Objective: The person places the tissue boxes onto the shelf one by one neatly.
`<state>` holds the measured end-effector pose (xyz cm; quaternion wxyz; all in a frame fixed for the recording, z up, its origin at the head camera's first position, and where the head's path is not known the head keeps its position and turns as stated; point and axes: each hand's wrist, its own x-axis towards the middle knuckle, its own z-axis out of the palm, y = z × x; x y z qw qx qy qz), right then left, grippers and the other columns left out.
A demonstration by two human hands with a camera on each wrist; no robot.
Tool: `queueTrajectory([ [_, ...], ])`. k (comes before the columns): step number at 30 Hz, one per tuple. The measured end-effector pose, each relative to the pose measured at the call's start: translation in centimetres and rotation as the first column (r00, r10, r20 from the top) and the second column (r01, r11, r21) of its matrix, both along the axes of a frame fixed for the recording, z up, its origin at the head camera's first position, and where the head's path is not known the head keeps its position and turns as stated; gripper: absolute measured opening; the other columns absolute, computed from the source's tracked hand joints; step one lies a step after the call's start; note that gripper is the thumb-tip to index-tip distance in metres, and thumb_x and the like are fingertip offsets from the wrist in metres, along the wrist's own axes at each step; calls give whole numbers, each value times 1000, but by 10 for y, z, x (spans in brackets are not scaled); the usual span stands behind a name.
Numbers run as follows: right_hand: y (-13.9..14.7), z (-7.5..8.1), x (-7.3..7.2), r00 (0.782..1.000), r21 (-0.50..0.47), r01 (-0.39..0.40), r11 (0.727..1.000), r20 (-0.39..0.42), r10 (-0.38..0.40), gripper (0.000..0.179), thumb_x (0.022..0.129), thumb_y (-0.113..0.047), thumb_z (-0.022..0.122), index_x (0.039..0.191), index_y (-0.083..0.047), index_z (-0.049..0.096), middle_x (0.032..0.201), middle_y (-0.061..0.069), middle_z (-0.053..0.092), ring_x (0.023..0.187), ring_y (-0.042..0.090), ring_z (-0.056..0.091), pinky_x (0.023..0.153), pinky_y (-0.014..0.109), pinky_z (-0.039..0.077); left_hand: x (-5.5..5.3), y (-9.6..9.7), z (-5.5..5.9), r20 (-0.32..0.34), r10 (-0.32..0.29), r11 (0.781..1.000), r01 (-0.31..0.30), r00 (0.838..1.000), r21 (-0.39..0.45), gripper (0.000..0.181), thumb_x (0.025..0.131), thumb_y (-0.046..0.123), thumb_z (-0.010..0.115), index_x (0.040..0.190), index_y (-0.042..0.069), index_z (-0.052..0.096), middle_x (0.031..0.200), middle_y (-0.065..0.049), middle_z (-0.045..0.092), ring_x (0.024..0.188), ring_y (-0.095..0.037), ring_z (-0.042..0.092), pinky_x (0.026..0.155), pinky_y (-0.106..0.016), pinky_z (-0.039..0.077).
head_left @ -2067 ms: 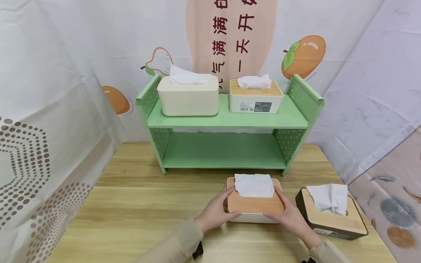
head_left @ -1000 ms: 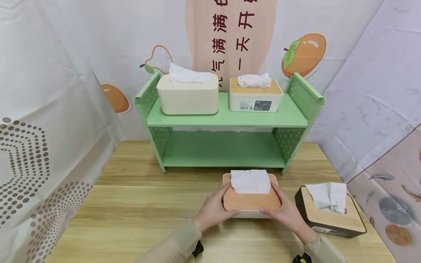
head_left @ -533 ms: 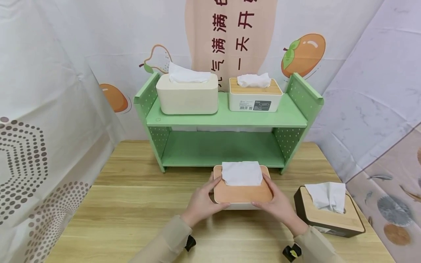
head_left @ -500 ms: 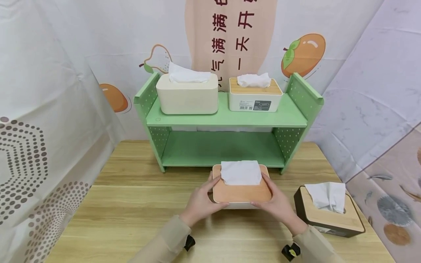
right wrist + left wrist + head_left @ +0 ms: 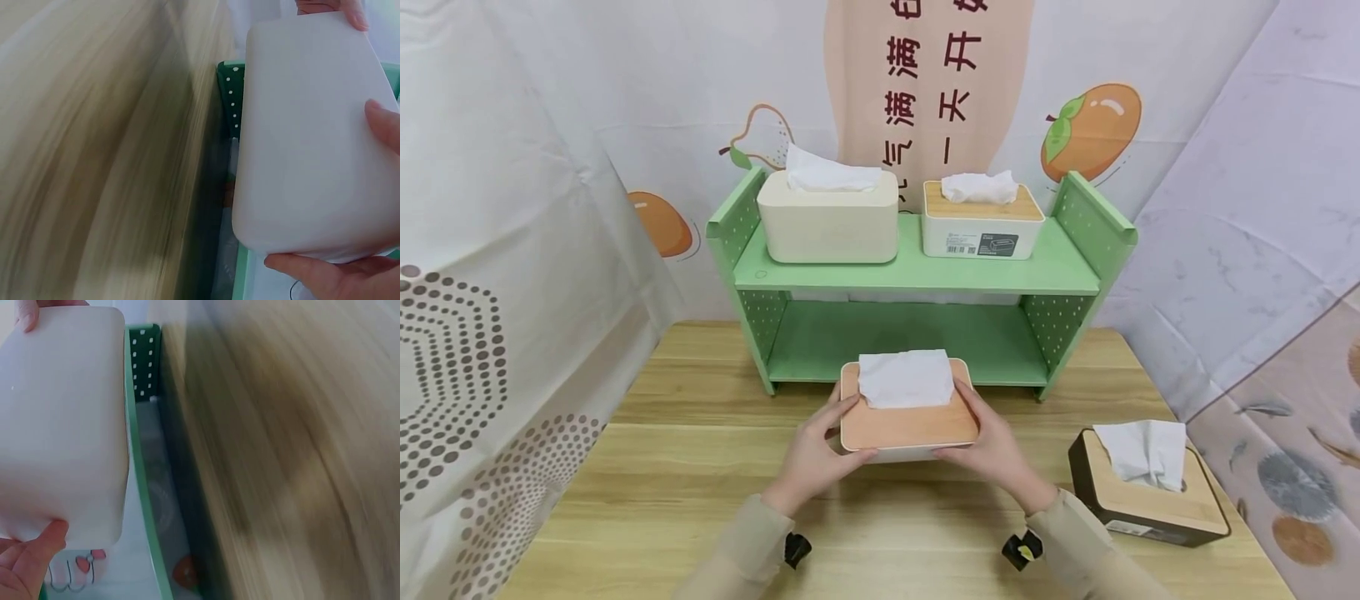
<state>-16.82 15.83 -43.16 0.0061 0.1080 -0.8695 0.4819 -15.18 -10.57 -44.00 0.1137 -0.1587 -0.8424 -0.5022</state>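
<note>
A white tissue box [image 5: 904,429] with a light wooden lid and a tissue sticking out is raised above the table in the head view, just in front of the green shelf. My left hand [image 5: 815,450] grips its left end, thumb along the near side. At the opposite end my right hand [image 5: 996,446] holds it in the same manner. The left wrist view shows the pale underside of the tissue box [image 5: 62,425] with a thumb [image 5: 47,550] pressed on its edge. In the right wrist view the white box [image 5: 312,144] is held clear of the wooden surface.
A two-tier green shelf [image 5: 917,283] stands at the back of the wooden table [image 5: 700,467]. Its top tier bears a cream tissue box [image 5: 831,229] and a white tissue box with a bamboo lid [image 5: 981,229]. A black tissue box [image 5: 1150,492] sits at the right edge.
Both hands have carried the white tissue box leftward and somewhat toward the shelf. Its lid now tilts slightly. The other tissue boxes have stayed in place.
</note>
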Motion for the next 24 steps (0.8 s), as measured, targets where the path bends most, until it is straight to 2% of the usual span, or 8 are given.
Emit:
queueTrajectory([
  [3,-10,1,-4,1000,-28,-2,1000,-13,2,105,60,-15,90,148,-13,32,150,17,36,117,31,54,95,44,45,-2,-9,4,-11,6,1000,-6,1000,-1,69,68,23,85,130,8,57,148,-18,36,131,-32,43,86,-44,53],
  [9,-28,1,-11,999,-98,-24,995,-47,20,98,62,-14,89,146,-13,38,150,16,36,136,34,37,103,48,40,-6,-29,6,25,19,1000,-19,1000,7,68,71,17,84,132,7,55,150,-19,32,129,-33,45,88,-43,51],
  [17,-49,-1,-21,993,-135,-30,990,-115,14,86,66,-13,86,141,-9,45,149,21,35,139,36,30,105,49,37,-12,-45,7,12,66,997,-67,998,24,64,72,15,82,130,6,57,148,-20,35,126,-32,49,87,-43,52],
  [19,-54,-2,-23,992,-150,-32,988,-123,13,83,67,-13,86,140,-8,46,149,23,33,140,37,28,106,49,36,-13,-48,5,20,72,996,-73,997,41,63,73,14,82,130,5,57,149,-18,34,127,-30,47,87,-39,52],
  [24,-65,-9,-30,992,-203,-49,978,-122,24,78,70,-12,83,138,-7,48,150,22,32,142,34,24,107,48,35,-18,-56,-2,35,80,993,-83,996,86,62,73,14,82,130,5,57,152,-16,31,130,-27,43,87,-17,48],
])
